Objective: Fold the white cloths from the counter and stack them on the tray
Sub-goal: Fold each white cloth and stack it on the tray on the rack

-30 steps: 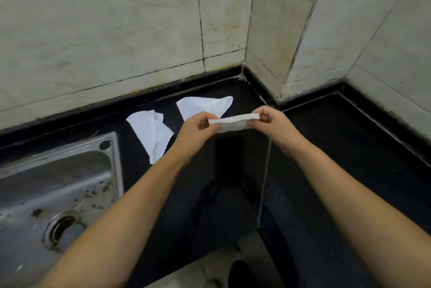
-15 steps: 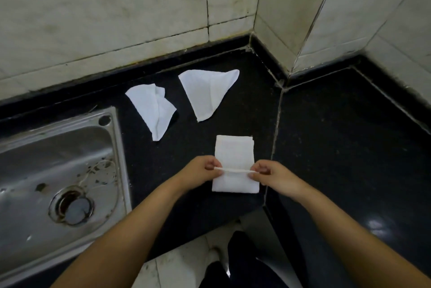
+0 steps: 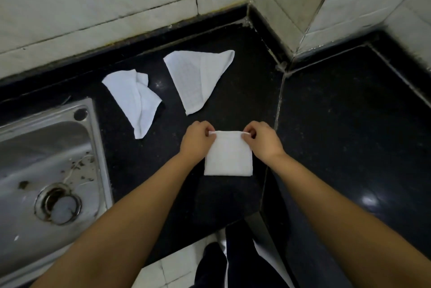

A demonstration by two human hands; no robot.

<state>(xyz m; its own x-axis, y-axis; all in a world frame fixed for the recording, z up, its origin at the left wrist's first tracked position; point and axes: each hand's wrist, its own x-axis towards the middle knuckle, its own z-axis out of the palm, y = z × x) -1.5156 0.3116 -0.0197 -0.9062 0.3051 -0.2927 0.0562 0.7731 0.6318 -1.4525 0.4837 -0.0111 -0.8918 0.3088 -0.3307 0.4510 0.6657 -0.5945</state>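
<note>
A folded white cloth [image 3: 228,158] lies flat on the black counter [image 3: 338,110], a small near-square close to the counter's near edge. The left hand [image 3: 197,139] pinches its far left corner with fingers curled in, and the right hand [image 3: 261,140] pinches the far right corner the same way, so the far edge runs straight between them. Farther off lie two unfolded white cloths, apart from each other: a crumpled cloth [image 3: 134,101] to the left, just beside the far right corner of the steel sink [image 3: 96,147], and a triangular cloth [image 3: 198,77] to the right of it, spread flat. Tiled walls [image 3: 93,3] rise behind the counter. The sink basin holds dark specks around its round drain [image 3: 58,205]
</note>
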